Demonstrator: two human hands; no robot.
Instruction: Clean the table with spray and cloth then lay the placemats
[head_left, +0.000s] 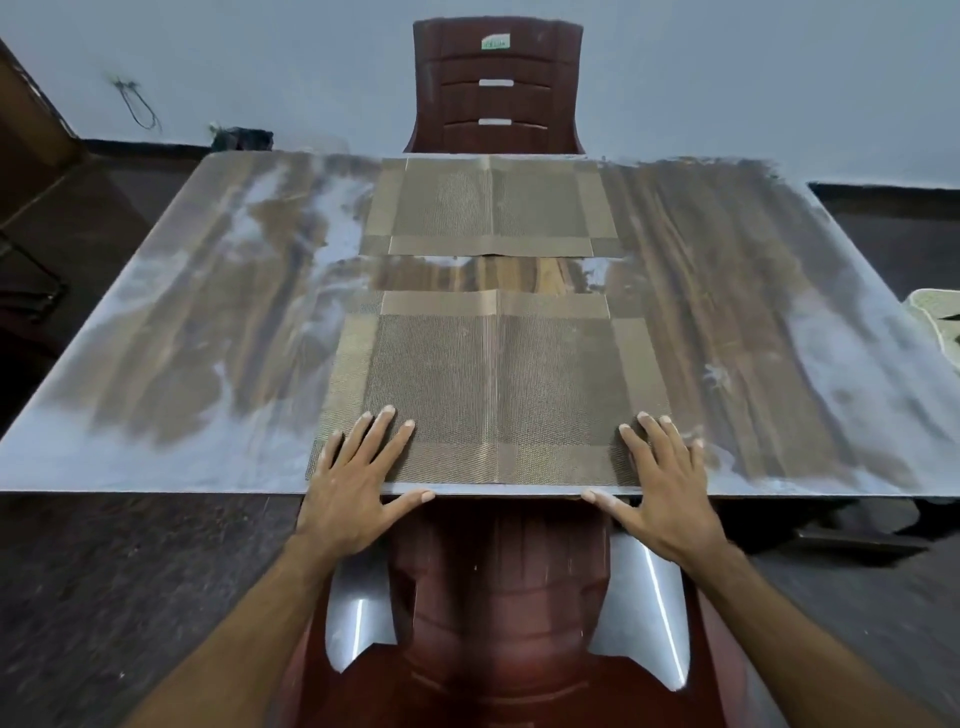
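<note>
Near placemat (493, 384) flat at table (156, 322) edge, long side running nine to three. Left hand (358, 478) and right hand (660, 478) spread wide, pressing near corners. Far placemat (493, 208) at twelve.

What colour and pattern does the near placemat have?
The near placemat is golden-brown woven mesh with lighter border bands, seen in the head view.

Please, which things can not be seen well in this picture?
- Head view: near chair, its seat is hidden under the table.
- Pale object at the right edge, cut off by the frame; what it is, unclear.
- Dark clutter beyond the far left corner: too small.
</note>
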